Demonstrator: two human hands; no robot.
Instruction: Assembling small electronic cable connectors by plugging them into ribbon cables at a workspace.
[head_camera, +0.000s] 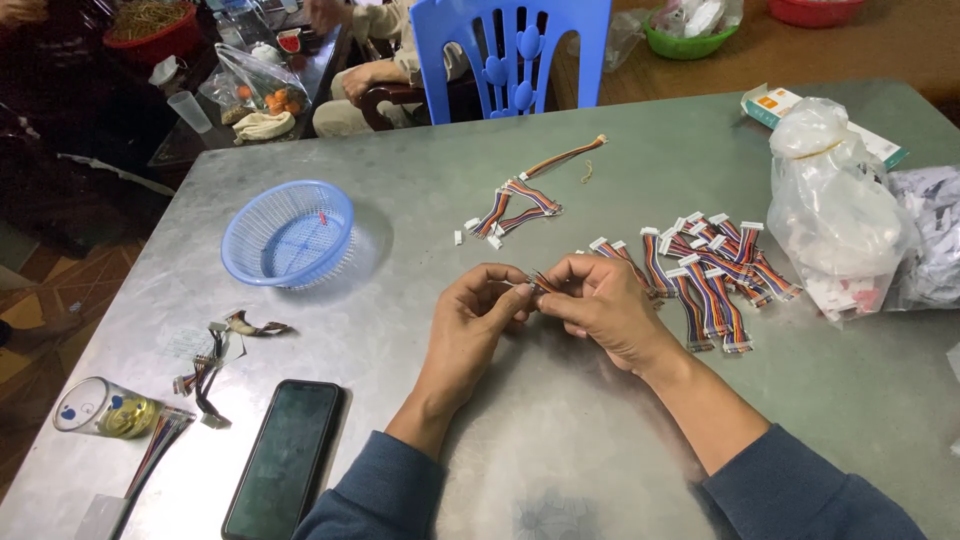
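Left hand (478, 312) and right hand (597, 305) meet mid-tabletop, fingers pinched closed on a short multicoloured ribbon wire (541, 283), lifted for close handling, the pile of white-plugged wires (712, 272) just right.

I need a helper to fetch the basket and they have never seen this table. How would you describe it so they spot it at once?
On the grey metal table, look to the far left part, beyond the person's left hand. The basket is a round, pale blue plastic mesh bowl, the only blue thing on the tabletop.
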